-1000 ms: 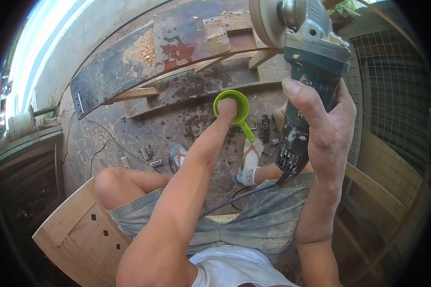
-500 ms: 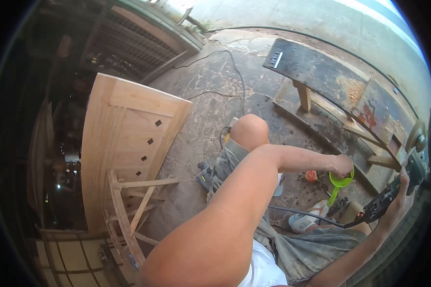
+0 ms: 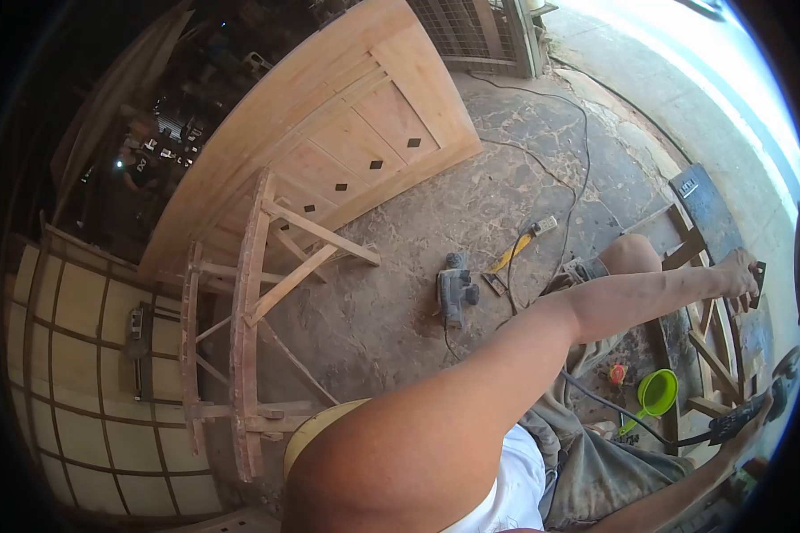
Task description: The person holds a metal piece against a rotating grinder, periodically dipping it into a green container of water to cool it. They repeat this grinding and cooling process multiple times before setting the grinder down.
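Note:
My left hand [image 3: 736,274] reaches out over the low dark bench [image 3: 729,244], closed on a small dark flat piece [image 3: 757,284] whose kind I cannot make out. At the right edge, my right hand [image 3: 748,433] is wrapped round a corded angle grinder [image 3: 724,428]; its disc [image 3: 786,362] points away from me. Between my arms, a green dipper [image 3: 656,393] rests on the floor beside the bench. Close to it lies a small red and yellow round object [image 3: 617,374].
A panelled wooden door [image 3: 364,133] leans behind wooden trestles [image 3: 249,338] on the left. On the floor are an electric planer [image 3: 456,291], a yellow tool or bar [image 3: 510,255] and trailing cords [image 3: 587,151]. A wire-mesh frame [image 3: 480,35] stands at the top.
My left hand has come out of the green dipper and moved over the bench with the dark flat piece. My view has turned left, bringing the planer into sight. The grinder stays in my right hand.

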A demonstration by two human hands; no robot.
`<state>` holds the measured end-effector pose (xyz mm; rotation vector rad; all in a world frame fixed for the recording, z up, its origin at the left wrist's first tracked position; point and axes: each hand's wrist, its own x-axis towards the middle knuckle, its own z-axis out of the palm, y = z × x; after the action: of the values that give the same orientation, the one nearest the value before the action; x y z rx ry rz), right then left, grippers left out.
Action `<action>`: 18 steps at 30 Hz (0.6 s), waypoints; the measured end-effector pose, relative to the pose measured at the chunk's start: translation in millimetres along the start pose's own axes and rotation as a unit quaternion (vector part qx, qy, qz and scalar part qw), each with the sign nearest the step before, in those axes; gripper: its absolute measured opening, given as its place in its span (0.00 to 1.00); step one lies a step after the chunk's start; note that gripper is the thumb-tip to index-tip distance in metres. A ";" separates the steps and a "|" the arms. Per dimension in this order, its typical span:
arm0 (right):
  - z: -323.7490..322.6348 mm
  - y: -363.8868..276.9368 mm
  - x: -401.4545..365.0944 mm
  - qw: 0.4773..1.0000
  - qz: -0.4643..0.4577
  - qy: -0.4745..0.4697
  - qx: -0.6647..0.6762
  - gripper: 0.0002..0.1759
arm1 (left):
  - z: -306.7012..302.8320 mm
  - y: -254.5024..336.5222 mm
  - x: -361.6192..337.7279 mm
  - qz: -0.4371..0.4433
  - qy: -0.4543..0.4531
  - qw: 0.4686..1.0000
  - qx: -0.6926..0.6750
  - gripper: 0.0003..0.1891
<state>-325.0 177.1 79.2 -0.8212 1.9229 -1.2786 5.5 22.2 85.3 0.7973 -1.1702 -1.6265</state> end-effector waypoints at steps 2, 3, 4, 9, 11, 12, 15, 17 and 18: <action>5.7 -5.7 -3.8 1.000 -0.004 -0.011 0.005 0.41 | -7.9 14.7 -3.9 -0.003 0.024 0.998 -0.065 0.08; 9.3 -10.5 -7.2 1.000 -0.003 -0.018 0.013 0.41 | -12.6 22.2 -6.8 -0.028 0.044 0.993 -0.105 0.09; 13.8 -16.7 -9.5 0.999 0.003 -0.027 0.032 0.40 | -19.0 28.4 -6.6 -0.052 0.060 0.986 -0.145 0.10; 37.5 -40.3 -42.6 0.997 -0.065 -0.004 0.031 0.45 | -41.7 14.9 26.4 -0.088 0.084 0.953 -0.279 0.10; 40.0 -46.8 -55.3 0.997 -0.063 -0.003 0.039 0.46 | -41.9 17.9 21.9 -0.082 0.071 0.949 -0.295 0.10; 40.7 -48.2 -56.9 0.997 -0.063 -0.011 0.042 0.46 | -41.3 27.0 14.3 -0.078 0.070 0.946 -0.308 0.10; 40.9 -52.7 -64.2 0.996 -0.067 -0.023 0.047 0.44 | -39.5 28.5 19.1 -0.075 0.067 0.940 -0.327 0.09; 35.9 -50.7 -60.4 0.997 -0.053 -0.020 0.050 0.40 | -30.4 27.6 17.7 -0.075 0.066 0.936 -0.339 0.08; 35.7 -47.3 -56.1 0.997 -0.055 -0.025 0.041 0.43 | -30.8 16.7 29.9 -0.076 0.072 0.934 -0.341 0.07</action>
<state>-257.7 188.6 124.0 -0.9198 1.7946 -1.3799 27.9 -17.6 91.4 0.5410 -0.3833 -1.8957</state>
